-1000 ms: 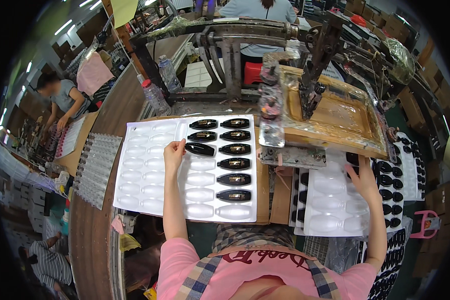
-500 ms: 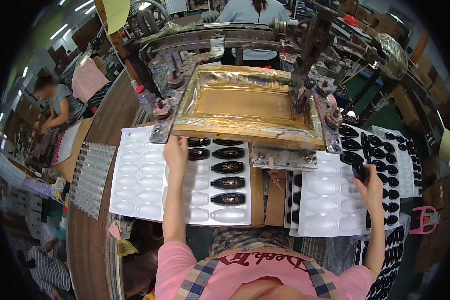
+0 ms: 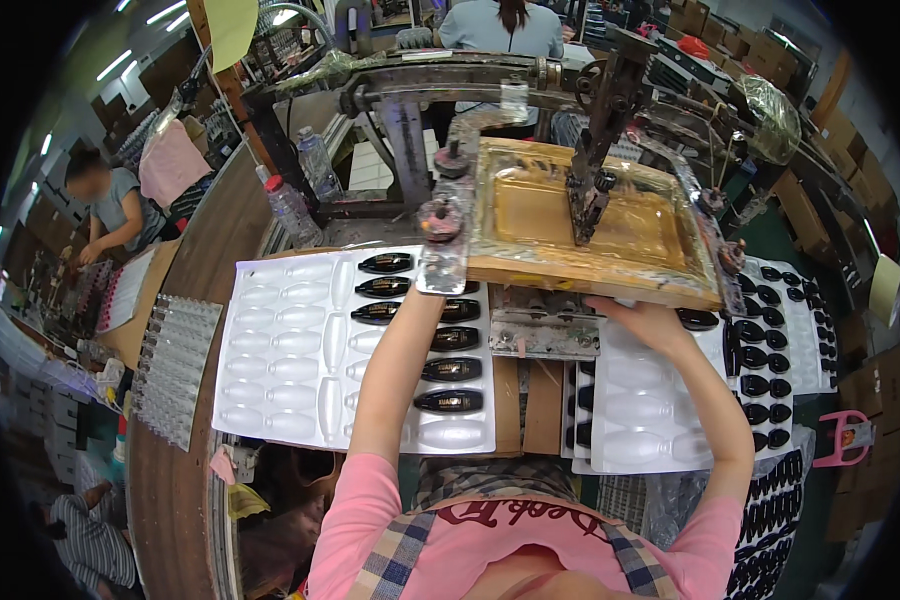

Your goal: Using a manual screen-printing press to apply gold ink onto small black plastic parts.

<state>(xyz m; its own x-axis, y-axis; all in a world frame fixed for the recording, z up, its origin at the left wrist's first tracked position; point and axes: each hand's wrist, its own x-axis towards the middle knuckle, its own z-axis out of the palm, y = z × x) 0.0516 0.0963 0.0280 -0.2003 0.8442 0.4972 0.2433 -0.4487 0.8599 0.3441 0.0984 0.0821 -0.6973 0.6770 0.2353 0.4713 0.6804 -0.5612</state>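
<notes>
Black oval pieces (image 3: 448, 401) lie lengthwise left-to-right; what the hands (image 3: 638, 320) hold, I cannot tell.

Glossy black oval plastic pieces (image 3: 448, 401) shining; white moulded plastic tray (image 3: 270, 368) looking smooth; yellow-brown rectangular wooden frame (image 3: 590, 276) gleaming; grey metal block (image 3: 543, 340) looking rough; blue-and-cream checked cloth strap (image 3: 390, 565) looking matt.

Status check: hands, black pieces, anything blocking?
Left hand hidden behind metal bracket. Right hand by near edge of wooden frame, grip unclear. Black pieces in white left tray. Frame partly blocks view.
</notes>
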